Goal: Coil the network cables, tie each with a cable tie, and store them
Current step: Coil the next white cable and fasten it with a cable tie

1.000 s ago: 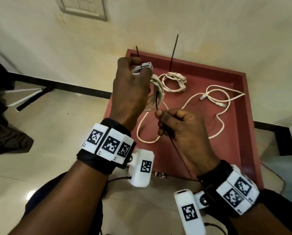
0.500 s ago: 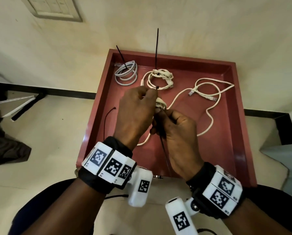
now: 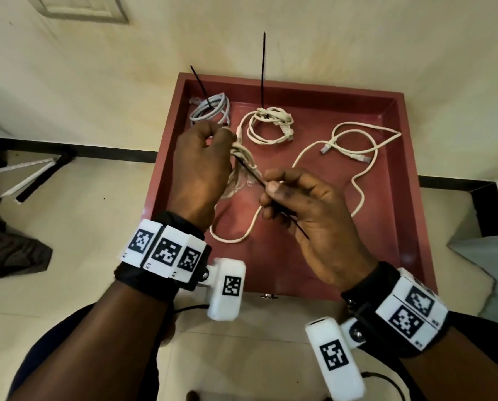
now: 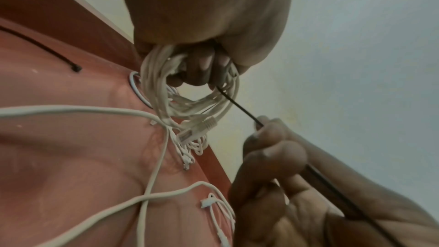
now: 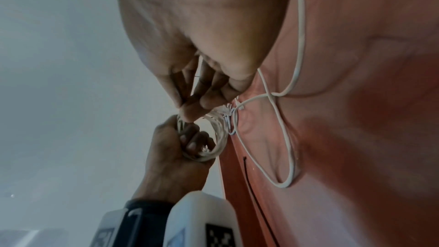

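My left hand (image 3: 204,166) grips a white coiled cable (image 3: 243,163) above the red tray (image 3: 398,227); in the left wrist view its fingers curl through the coil (image 4: 190,104). A black cable tie (image 3: 250,173) runs from the coil to my right hand (image 3: 294,195), which pinches its tail between thumb and fingers (image 4: 263,127). Two tied coils lie at the tray's back: a grey one (image 3: 211,110) and a white one (image 3: 271,124), each with a tie tail sticking up. A loose white cable (image 3: 357,157) sprawls across the tray's right side.
A spare black cable tie (image 4: 40,48) lies on the tray floor at the left. The tray sits against a cream wall (image 3: 299,33). Dark cloth (image 3: 7,247) and white strips (image 3: 30,175) lie on the floor to the left.
My right hand has pulled away from the coil toward the right, drawing the tie's tail out straight. The left hand still holds the coil over the tray.
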